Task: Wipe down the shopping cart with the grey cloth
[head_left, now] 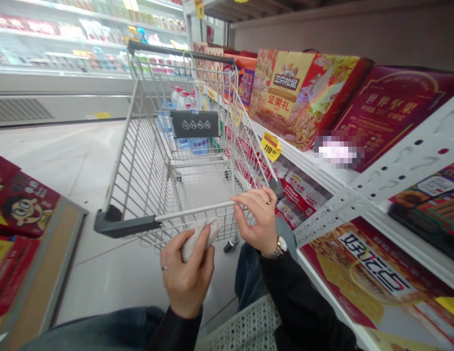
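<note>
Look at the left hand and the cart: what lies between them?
In the head view, a pale, crumpled cloth lies between the left hand and the cart.

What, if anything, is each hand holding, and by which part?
Left hand: a crumpled pale cloth, held by its near side. Right hand: on the near bar of the shopping cart; whether it grips cannot be told.

The left hand (pixel 188 280) hides part of the pale cloth (pixel 189 247); cooler goods (pixel 97 57) look blurred; the left edge crops red boxes (pixel 18 258).
</note>
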